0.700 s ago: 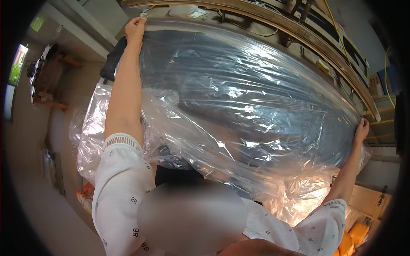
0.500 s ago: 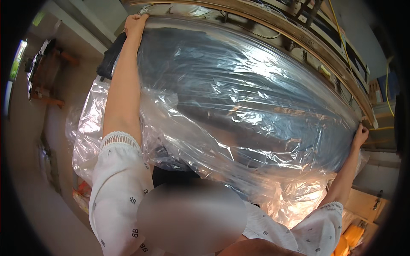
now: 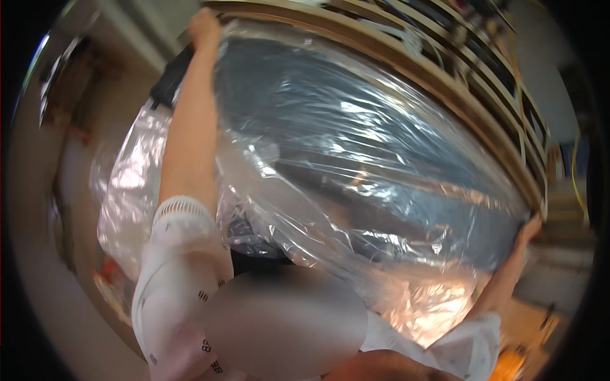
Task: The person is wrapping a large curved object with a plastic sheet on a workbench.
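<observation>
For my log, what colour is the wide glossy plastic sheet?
The wide glossy plastic sheet looks clear; head view.

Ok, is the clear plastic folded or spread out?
Spread, though wrinkled: the clear plastic stretches wide between the left hand and the right hand. Whether it lies doubled anywhere, I cannot tell.

Clear, silver-streaked plastic sheet (image 3: 362, 149)

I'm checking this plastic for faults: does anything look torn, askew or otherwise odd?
Nothing clearly stands out. The clear plastic sheet is wrinkled, with shiny creases, but shows no obvious tear; glare and blur could hide finer flaws. The left hand and right hand hold it at opposite ends.
</observation>
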